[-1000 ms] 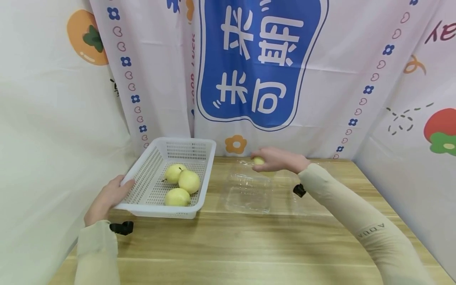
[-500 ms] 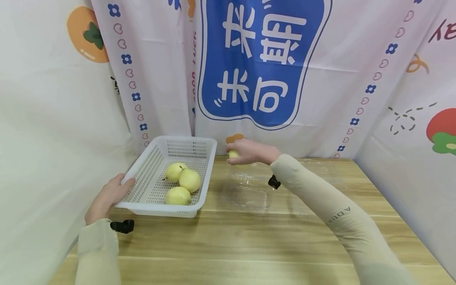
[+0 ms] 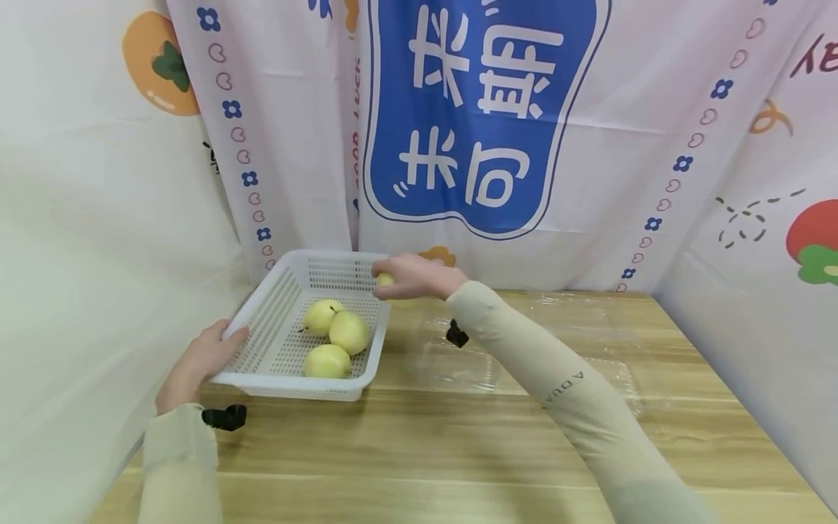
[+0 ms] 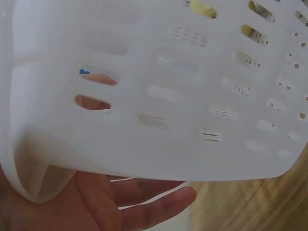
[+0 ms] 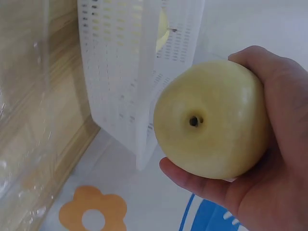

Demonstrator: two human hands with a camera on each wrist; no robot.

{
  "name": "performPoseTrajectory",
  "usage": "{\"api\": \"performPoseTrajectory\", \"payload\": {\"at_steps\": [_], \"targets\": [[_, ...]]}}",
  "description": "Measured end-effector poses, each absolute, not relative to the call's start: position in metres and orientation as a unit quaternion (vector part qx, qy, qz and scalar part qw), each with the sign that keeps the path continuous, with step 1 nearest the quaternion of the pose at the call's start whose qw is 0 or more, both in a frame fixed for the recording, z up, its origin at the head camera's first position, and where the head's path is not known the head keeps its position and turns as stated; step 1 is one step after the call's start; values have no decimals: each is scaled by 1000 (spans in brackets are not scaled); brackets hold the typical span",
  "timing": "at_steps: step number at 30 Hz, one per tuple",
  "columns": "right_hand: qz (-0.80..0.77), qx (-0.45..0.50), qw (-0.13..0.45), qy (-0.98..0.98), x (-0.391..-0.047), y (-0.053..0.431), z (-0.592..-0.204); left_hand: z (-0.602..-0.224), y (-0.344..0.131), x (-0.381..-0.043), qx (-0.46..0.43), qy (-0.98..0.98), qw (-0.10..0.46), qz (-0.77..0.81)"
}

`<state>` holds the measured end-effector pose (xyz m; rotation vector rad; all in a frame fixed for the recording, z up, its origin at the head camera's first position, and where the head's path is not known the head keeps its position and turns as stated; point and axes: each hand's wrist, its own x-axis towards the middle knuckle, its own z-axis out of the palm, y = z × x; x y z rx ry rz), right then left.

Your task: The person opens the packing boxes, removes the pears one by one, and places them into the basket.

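A pale yellow pear (image 5: 209, 120) is gripped in my right hand (image 3: 415, 277), thumb on one side and fingers on the other. That hand hovers at the right back corner of a white slotted plastic basket (image 3: 374, 349). Inside the basket lie three more pears: one toward the back (image 3: 321, 316), one in the middle (image 3: 349, 332) and one near the front (image 3: 327, 361). My left hand (image 3: 208, 356) holds the basket's left rim, thumb over the top. In the left wrist view its fingers (image 4: 159, 208) reach below the basket wall (image 4: 120, 144).
Clear plastic boxes (image 3: 458, 364) sit on the wooden table (image 3: 419, 444) right of the basket, partly behind my right forearm. A printed white cloth (image 3: 589, 240) hangs along the back, with cloth walls on both sides.
My right hand has carried the pear leftward, from above the clear boxes to the basket's right back corner. The left hand and the basket have stayed put.
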<state>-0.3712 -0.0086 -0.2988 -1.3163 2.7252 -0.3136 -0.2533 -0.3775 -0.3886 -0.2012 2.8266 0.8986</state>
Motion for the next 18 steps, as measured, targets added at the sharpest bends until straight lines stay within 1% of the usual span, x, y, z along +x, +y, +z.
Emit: {"api": "performPoseTrajectory", "payload": {"at_steps": [6,12,18], "targets": [[-106,-436,56,892,-374,-44,-298,-388,-377,-254,-58,950,84,296],[-97,-455,62,883,-366,-84,-300,-390,-380,-254,-60,950,86,295],[-117,-472,75,871,-361,-112,-305,-391,-379,-255,-59,949,83,299]]}}
